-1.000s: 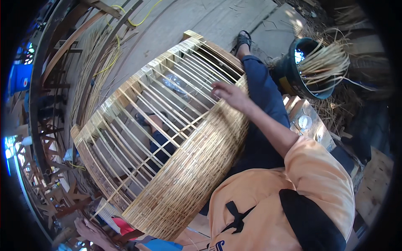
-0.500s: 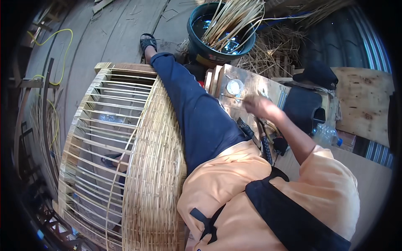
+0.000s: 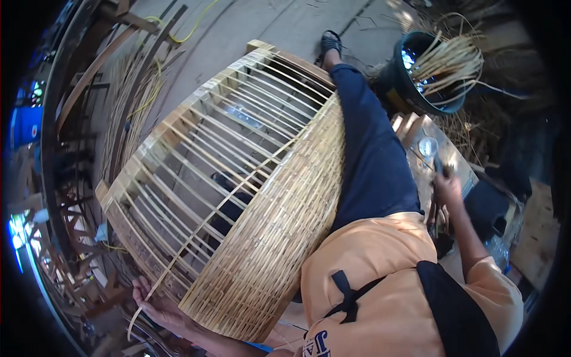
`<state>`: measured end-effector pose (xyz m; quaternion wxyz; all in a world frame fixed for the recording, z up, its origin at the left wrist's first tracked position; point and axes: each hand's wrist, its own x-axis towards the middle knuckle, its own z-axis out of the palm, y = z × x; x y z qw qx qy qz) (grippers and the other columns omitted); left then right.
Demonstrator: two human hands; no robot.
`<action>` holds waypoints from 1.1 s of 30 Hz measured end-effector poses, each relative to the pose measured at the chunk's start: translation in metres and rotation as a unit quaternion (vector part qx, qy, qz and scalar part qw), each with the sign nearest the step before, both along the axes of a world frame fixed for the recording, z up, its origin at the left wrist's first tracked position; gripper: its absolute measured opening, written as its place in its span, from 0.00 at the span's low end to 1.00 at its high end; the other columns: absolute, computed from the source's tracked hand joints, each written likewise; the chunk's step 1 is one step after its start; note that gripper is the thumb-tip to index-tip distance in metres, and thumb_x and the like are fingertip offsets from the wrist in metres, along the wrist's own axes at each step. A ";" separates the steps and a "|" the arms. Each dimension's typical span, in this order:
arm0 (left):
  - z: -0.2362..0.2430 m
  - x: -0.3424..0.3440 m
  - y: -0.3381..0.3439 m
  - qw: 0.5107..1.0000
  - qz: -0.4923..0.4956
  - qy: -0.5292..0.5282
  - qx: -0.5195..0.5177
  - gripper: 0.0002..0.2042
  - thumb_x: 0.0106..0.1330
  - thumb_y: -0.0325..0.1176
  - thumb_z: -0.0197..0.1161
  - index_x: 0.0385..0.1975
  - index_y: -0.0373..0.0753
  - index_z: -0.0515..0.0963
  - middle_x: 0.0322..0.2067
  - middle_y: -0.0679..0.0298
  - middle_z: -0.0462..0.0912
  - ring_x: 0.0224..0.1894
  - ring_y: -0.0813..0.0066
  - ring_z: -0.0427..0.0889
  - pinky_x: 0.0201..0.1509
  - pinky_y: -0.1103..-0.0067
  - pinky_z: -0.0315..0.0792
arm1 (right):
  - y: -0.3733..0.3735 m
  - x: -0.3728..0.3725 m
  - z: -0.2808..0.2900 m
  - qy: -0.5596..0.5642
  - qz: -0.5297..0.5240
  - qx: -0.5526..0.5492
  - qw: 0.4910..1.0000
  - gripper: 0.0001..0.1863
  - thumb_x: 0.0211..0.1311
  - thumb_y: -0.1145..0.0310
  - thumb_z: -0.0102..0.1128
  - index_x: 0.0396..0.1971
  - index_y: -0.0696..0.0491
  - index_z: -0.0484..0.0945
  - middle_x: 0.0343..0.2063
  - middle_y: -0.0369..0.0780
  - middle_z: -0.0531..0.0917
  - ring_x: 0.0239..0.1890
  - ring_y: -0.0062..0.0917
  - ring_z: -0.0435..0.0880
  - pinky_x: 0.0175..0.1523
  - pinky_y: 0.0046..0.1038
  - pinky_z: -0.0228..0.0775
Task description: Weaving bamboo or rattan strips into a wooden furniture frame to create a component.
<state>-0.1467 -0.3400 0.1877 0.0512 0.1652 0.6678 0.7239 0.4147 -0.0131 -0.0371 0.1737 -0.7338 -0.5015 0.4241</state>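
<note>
A half-woven wooden-framed panel lies beside my leg, dense weave on the right, open parallel strips on the left. My left hand, at its lower left end, is closed on a long pale strip that crosses the open strips diagonally. My right hand is over the wooden board at my right, fingers closed round a dark tool, blurred and too small to name. A clear round container sits just above that hand.
A dark bucket holds soaking strips. My sandalled foot rests beyond the panel. Wooden frames, loose canes and a yellow cord lie left. A black bag and a plywood sheet are at right.
My right hand left the panel, reached to the board, and now grips a dark tool there. The view swung right, then back left, bringing my left hand on the strip into sight again.
</note>
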 end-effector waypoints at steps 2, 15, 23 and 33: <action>0.003 -0.003 -0.005 0.995 -0.059 0.070 -0.050 0.19 0.72 0.46 0.44 0.46 0.35 0.69 0.51 0.54 0.72 0.56 0.62 0.70 0.62 0.65 0.63 | 0.049 -0.065 0.071 0.153 -0.054 -0.032 0.986 0.11 0.59 0.65 0.54 0.38 0.56 0.74 0.13 0.32 0.69 0.11 0.14 0.65 0.15 0.18 0.54; 0.010 0.036 0.012 0.992 0.123 -0.003 0.018 0.24 0.73 0.51 0.37 0.15 0.46 0.53 0.13 0.71 0.51 0.18 0.78 0.53 0.27 0.81 0.58 | 0.157 -0.355 0.069 0.182 0.520 -0.058 0.833 0.25 0.58 0.69 0.53 0.57 0.55 0.66 0.18 0.34 0.73 0.17 0.16 0.71 0.21 0.22 0.64; 0.005 0.022 -0.001 0.982 0.155 -0.055 0.089 0.24 0.73 0.48 0.39 0.12 0.48 0.53 0.11 0.72 0.49 0.14 0.82 0.49 0.18 0.86 0.52 | 0.166 -0.379 0.050 0.143 0.622 -0.096 0.764 0.19 0.57 0.62 0.56 0.46 0.57 0.78 0.12 0.31 0.72 0.11 0.15 0.66 0.14 0.21 0.58; -0.001 0.020 -0.010 0.995 0.040 -0.002 0.091 0.22 0.73 0.46 0.41 0.14 0.46 0.57 0.12 0.71 0.52 0.16 0.81 0.52 0.21 0.87 0.58 | 0.174 -0.375 0.053 0.078 0.674 -0.009 0.735 0.19 0.62 0.53 0.55 0.36 0.56 0.79 0.26 0.42 0.80 0.32 0.23 0.77 0.33 0.20 0.69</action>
